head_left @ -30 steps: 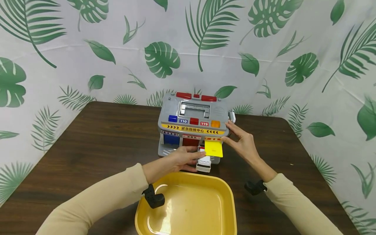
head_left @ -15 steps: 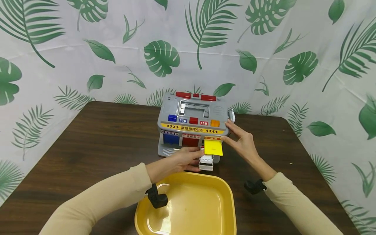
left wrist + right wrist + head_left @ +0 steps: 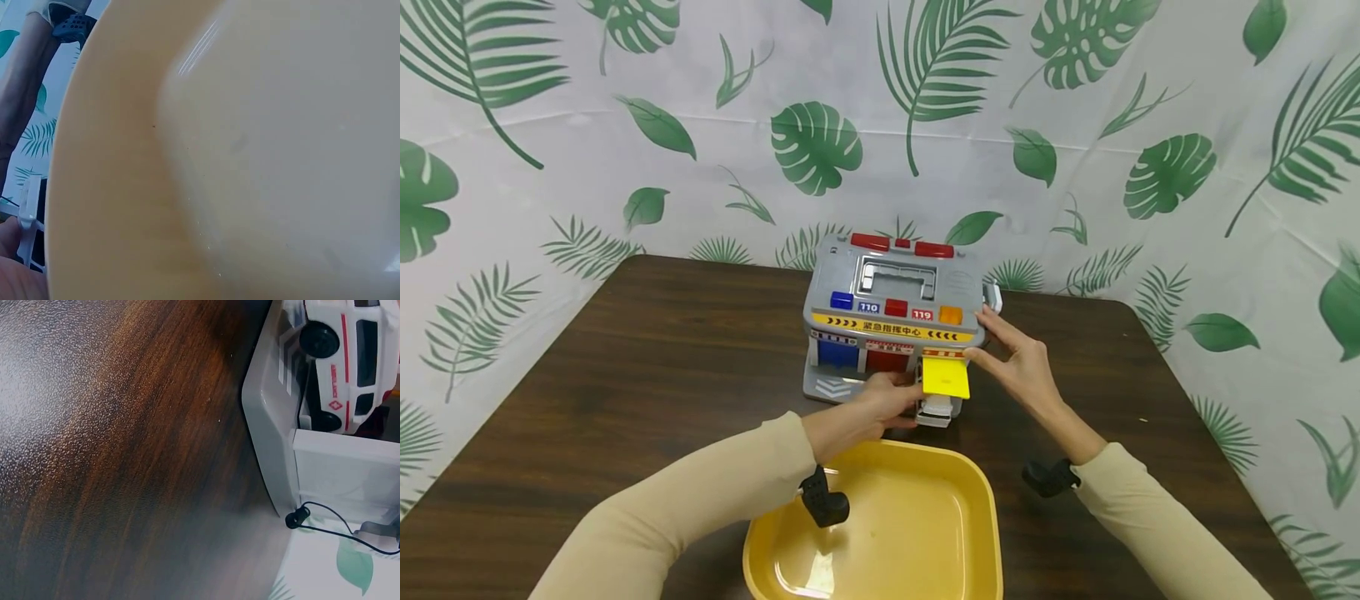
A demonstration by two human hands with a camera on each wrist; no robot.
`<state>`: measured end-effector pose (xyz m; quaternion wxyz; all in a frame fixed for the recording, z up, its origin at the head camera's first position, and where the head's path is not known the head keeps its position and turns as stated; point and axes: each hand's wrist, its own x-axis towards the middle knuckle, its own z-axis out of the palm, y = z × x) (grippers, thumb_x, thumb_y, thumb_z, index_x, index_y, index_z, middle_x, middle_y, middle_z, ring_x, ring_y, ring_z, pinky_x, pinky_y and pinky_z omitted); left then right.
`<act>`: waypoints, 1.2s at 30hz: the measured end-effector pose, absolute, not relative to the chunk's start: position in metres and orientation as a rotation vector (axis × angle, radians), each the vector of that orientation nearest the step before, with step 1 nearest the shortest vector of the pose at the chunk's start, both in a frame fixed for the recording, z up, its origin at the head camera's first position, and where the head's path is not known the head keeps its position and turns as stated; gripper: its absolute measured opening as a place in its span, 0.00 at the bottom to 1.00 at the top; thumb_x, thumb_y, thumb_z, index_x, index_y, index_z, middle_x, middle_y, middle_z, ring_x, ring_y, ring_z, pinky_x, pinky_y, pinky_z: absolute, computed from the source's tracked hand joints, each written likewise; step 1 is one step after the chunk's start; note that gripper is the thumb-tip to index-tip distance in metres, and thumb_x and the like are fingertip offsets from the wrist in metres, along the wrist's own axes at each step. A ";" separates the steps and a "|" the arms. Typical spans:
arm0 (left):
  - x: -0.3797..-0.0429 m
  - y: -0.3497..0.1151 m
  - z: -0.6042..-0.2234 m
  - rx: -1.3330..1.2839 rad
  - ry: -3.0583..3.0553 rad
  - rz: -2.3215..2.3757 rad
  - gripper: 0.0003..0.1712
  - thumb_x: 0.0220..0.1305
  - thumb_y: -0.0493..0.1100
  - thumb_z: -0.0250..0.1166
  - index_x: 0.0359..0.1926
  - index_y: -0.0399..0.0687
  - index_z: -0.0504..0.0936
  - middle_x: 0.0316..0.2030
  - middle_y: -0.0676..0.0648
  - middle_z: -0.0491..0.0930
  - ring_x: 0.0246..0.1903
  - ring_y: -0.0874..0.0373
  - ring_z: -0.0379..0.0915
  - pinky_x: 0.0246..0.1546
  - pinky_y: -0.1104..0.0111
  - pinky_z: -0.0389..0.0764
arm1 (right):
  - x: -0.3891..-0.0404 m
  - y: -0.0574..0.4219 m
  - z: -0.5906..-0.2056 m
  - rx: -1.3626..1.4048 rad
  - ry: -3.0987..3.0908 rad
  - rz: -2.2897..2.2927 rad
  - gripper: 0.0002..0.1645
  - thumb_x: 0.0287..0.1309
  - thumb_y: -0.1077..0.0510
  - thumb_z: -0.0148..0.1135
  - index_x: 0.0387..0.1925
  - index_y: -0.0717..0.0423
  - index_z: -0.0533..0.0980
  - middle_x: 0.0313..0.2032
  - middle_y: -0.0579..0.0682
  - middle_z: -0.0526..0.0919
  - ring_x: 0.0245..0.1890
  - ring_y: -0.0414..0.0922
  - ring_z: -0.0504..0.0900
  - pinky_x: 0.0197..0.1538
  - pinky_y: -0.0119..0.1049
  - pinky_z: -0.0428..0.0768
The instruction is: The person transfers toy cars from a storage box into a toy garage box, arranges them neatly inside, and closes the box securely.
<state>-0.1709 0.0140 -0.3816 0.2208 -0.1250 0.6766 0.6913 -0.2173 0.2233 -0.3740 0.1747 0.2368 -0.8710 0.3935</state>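
My left hand [image 3: 883,400] grips a white toy ambulance [image 3: 936,410] by its side, at the right-hand bay of a grey toy emergency station [image 3: 827,283]. One end of the ambulance is under the raised yellow door [image 3: 946,377], which hides part of it. In the right wrist view, the ambulance [image 3: 344,369] shows red stripes and black wheels over the grey base [image 3: 269,406], beside a white wall. My right hand [image 3: 1018,358] holds the station's front right corner, thumb at the front near the door's top and fingers along the side.
A yellow tray [image 3: 985,517] stands in front of the station, under my left forearm. Blue [image 3: 838,353] and red doors [image 3: 887,361] are down in the other bays. The dark wooden table [image 3: 700,333] meets a leaf-print cloth [image 3: 700,167] behind.
My left hand has moved right and forward with the ambulance, which has passed further under the yellow door. The right hand has stayed at the station's corner.
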 end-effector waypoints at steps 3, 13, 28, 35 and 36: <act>-0.172 0.016 -0.382 -0.395 1.926 1.881 0.22 0.63 0.46 0.63 0.54 0.38 0.76 0.39 0.44 0.79 0.34 0.58 0.73 0.38 0.66 0.83 | -0.215 0.221 -0.371 0.669 -2.470 1.117 0.35 0.48 0.63 0.70 0.60 0.61 0.71 0.62 0.59 0.70 0.56 0.55 0.76 0.52 0.34 0.75; -0.172 0.017 -0.381 -0.369 2.030 1.723 0.25 0.65 0.52 0.59 0.54 0.39 0.75 0.29 0.46 0.75 0.22 0.59 0.75 0.25 0.72 0.81 | -0.216 0.224 -0.373 0.664 -2.459 1.119 0.35 0.48 0.60 0.71 0.60 0.58 0.71 0.62 0.57 0.70 0.59 0.55 0.73 0.52 0.45 0.75; -0.170 0.020 -0.384 -0.383 1.869 1.893 0.19 0.65 0.45 0.60 0.52 0.36 0.75 0.40 0.40 0.82 0.36 0.51 0.83 0.36 0.68 0.83 | -0.217 0.224 -0.375 0.692 -2.436 1.115 0.34 0.48 0.62 0.70 0.59 0.60 0.72 0.62 0.58 0.71 0.53 0.54 0.78 0.49 0.17 0.73; -0.167 0.023 -0.381 -0.419 1.842 1.987 0.20 0.63 0.40 0.62 0.54 0.35 0.74 0.44 0.39 0.80 0.41 0.50 0.80 0.48 0.61 0.80 | -0.217 0.223 -0.375 0.678 -2.456 1.102 0.35 0.48 0.61 0.71 0.60 0.59 0.72 0.62 0.57 0.70 0.54 0.53 0.77 0.49 0.41 0.77; -0.167 0.023 -0.381 -0.429 1.845 1.998 0.20 0.63 0.40 0.62 0.54 0.35 0.74 0.44 0.39 0.80 0.41 0.50 0.80 0.48 0.61 0.80 | -0.217 0.223 -0.375 0.678 -2.458 1.104 0.35 0.48 0.61 0.70 0.60 0.59 0.72 0.62 0.57 0.70 0.55 0.53 0.77 0.48 0.43 0.77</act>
